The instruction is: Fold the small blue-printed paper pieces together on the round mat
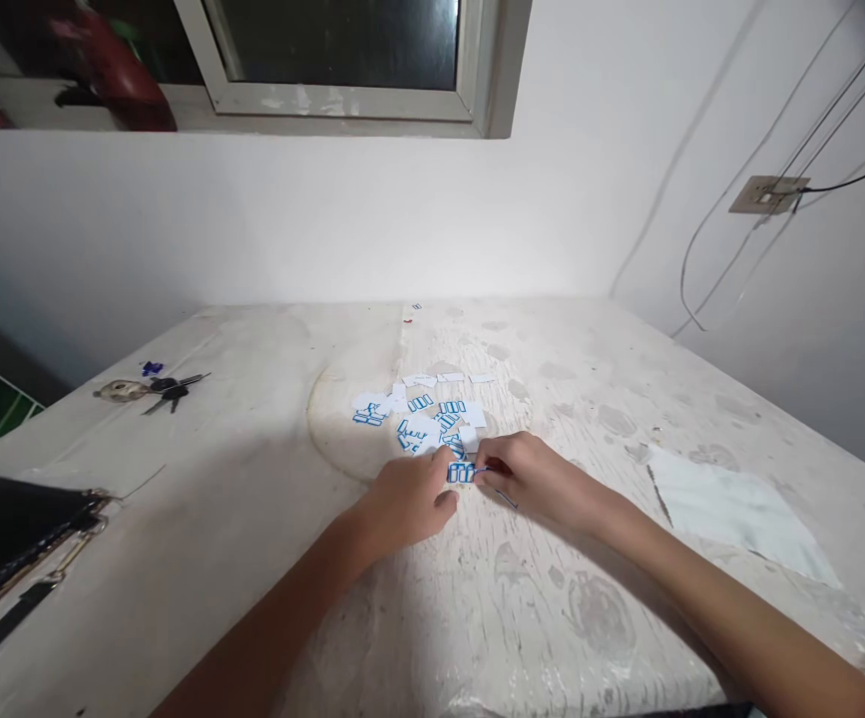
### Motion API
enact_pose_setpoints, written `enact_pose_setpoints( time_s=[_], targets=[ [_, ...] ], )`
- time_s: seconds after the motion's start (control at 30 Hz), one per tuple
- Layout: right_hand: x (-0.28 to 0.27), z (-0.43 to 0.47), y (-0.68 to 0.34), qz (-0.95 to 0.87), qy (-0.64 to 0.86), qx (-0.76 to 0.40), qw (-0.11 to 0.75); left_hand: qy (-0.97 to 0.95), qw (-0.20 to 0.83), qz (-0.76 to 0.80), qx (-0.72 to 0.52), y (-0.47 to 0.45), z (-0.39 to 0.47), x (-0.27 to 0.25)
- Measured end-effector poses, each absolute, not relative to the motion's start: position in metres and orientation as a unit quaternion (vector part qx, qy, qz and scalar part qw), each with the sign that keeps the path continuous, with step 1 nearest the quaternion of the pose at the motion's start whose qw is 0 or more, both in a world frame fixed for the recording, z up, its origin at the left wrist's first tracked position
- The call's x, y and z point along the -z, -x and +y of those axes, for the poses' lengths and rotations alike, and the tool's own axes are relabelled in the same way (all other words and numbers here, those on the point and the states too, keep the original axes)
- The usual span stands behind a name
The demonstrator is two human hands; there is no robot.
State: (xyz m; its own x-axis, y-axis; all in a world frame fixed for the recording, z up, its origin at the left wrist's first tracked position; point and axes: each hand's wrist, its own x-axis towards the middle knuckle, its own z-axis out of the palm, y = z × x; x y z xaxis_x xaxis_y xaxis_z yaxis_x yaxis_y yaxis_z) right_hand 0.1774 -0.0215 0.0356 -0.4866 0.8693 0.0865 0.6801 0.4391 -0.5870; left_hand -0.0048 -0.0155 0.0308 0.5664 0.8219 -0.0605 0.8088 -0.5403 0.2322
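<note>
Near the middle of the table, my left hand (409,499) pinches the left end of a small white card (461,473) marked with blue rectangles. At the card's right end is my right hand (526,474), its fingers closed around a thin, dark blue stick-like thing (508,500). Part of that thing shows below the fingers; its exact kind is unclear. Just beyond my hands lies a loose pile of small paper pieces (418,431), several printed or drawn with blue outlines. Plain white slips (450,378) lie along the pile's far side.
Keys (170,389) and a small blue object (152,368) lie at the left. A black bag (13,548) with a zip and clasp sits at the near left edge. A white cloth or paper (738,509) lies at the right. The wall (402,219) borders the table's far side.
</note>
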Motion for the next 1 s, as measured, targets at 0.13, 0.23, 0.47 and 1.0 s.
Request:
enact_pose_setpoints(
  time_s=[0.13, 0.23, 0.47, 1.0],
  targets=[
    [-0.032, -0.022, -0.176, -0.826, 0.478, -0.224, 0.196, -0.878, 0.108, 0.464, -0.04, 0.003, -0.016, -0.029],
    [-0.038, -0.02, -0.185, -0.847, 0.434, -0.245, 0.186, -0.879, 0.077, 0.468, -0.041, 0.001, -0.014, -0.023],
    [-0.043, -0.017, -0.189, -0.811, 0.454, -0.261, 0.262, -0.871, 0.089, 0.477, -0.072, 0.001, -0.012, -0.018],
    [-0.013, -0.021, -0.169, -0.889, 0.388, -0.064, 0.236, -0.88, 0.129, 0.446, -0.099, 0.004, -0.01, -0.013]
  ],
)
